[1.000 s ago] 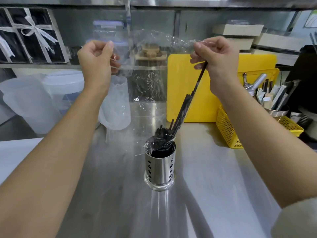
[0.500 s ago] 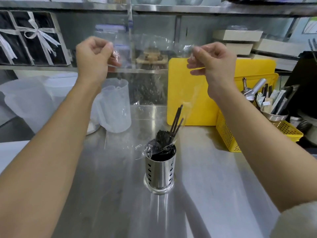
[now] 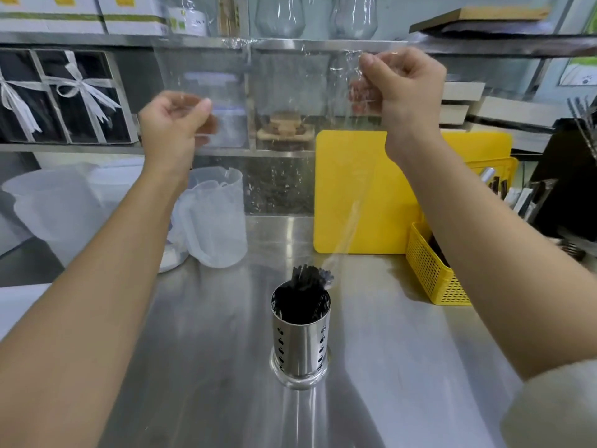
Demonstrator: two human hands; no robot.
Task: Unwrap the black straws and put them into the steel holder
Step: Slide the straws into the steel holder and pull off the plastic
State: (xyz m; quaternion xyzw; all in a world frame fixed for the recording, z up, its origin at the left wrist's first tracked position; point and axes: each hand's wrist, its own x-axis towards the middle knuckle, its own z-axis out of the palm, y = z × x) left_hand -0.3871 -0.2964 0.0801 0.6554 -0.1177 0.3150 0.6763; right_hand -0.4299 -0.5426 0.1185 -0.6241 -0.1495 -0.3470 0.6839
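Change: last black straws [image 3: 310,275] have dropped into steel holder [image 3: 300,337] at near centre | left hand [image 3: 172,124], right hand [image 3: 400,88] pinch clear wrapper [image 3: 284,92], raised higher | we judge wrapper nearly free.

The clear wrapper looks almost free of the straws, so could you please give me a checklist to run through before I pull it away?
1. Black straws all down in the steel holder: ok.
2. Clear wrapper pinched by left hand and right hand: ok.
3. Wrapper's lower end free of the straw tips: not ok, it reaches them.
4. Holder upright on the steel counter: ok.
5. Straws left inside the wrapper: none seen, ok.
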